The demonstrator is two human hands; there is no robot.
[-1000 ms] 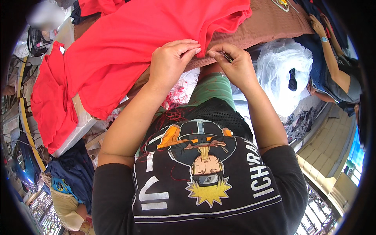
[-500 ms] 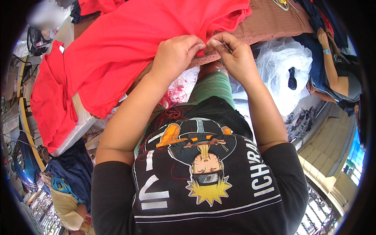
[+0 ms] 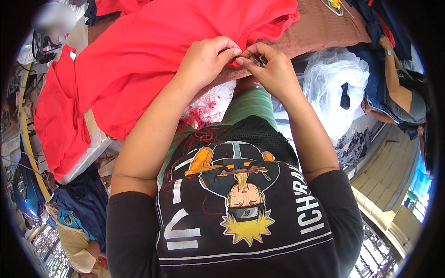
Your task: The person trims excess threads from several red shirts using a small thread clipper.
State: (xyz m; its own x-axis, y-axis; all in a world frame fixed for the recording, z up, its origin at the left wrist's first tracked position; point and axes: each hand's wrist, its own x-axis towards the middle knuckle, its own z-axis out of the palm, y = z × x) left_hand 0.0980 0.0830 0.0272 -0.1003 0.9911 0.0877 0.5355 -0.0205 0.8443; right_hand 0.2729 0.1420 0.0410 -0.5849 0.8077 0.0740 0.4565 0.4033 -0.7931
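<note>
A large red garment (image 3: 134, 55) is spread over the table, its near edge running up to my fingers. My left hand (image 3: 206, 58) is closed, thumb and forefinger pinching the garment's edge. Right beside it, my right hand (image 3: 273, 69) is closed too, its thumb and fingertips meeting the left fingertips at the same spot. A small dark tool (image 3: 259, 60) shows inside the curled right fingers; most of it is hidden, so its kind is unclear. Loose red threads (image 3: 202, 135) lie on my lap.
Brown quilted cloth (image 3: 320, 30) covers the table. Bunched clear plastic (image 3: 320, 76) sits to the right below it. A co-worker (image 3: 403, 95) handles dark clothes at the far right. Navy cloth (image 3: 85, 204) lies at lower left, and a yellow cord (image 3: 334, 5) at the top.
My right hand has shifted slightly left and down, bringing its fingertips against the left ones. The left hand still pinches the red garment. The co-worker's arm has moved up.
</note>
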